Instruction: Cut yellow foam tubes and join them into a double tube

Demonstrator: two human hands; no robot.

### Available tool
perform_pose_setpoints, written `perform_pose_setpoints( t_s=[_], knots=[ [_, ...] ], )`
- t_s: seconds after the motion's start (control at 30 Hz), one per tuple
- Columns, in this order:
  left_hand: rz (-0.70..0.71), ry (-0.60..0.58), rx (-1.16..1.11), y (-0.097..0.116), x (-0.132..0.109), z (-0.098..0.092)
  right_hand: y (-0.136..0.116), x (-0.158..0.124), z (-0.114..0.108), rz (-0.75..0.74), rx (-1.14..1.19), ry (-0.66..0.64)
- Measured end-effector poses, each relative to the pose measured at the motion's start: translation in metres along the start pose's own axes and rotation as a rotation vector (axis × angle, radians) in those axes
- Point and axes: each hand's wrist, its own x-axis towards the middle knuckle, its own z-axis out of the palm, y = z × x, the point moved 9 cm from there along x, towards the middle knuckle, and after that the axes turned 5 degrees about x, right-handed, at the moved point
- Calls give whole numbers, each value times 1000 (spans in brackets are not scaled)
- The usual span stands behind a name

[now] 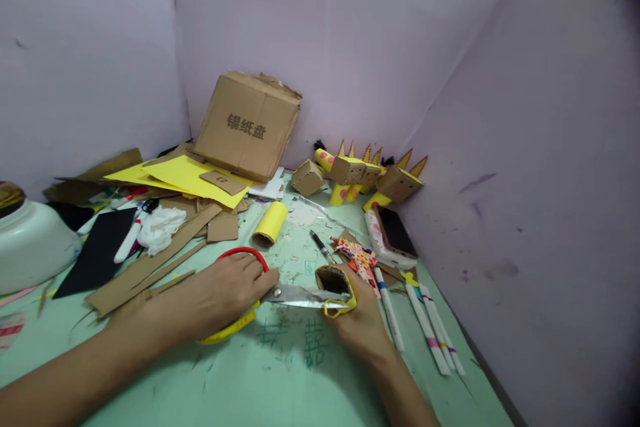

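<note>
My left hand (227, 293) is closed on a pair of scissors (297, 295) with a red upper handle and a yellow lower one. Their steel blades point right, slightly apart, at the rim of a cardboard tube (332, 279) wrapped in yellow paper. My right hand (361, 310) grips this tube, its open end facing me. A thin curl of yellow paper hangs from the tube's lower edge by the blade tips. Further back, another yellow paper-covered tube (271, 221) lies on its side.
The green table (200, 387) has pale walls around it. Cardboard strips (160, 267), yellow paper (187, 177) and a cardboard box (250, 123) lie back left. Cardboard figures with yellow spikes (370, 170) stand back right, near a phone (395, 231) and white markers (427, 330).
</note>
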Motion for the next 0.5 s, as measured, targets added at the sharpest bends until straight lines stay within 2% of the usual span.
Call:
perform_pose_setpoints(
  t_s=[0.13, 0.27, 0.5],
  knots=[
    [7, -4, 59, 4, 0, -1, -4, 0, 3, -12, -77, -16],
    [22, 38, 72, 6, -2, 0, -3, 0, 0, -10, -93, 32],
    [-29, -31, -24, 3, -2, 3, 0, -1, -7, -19, -109, 127]
  ],
)
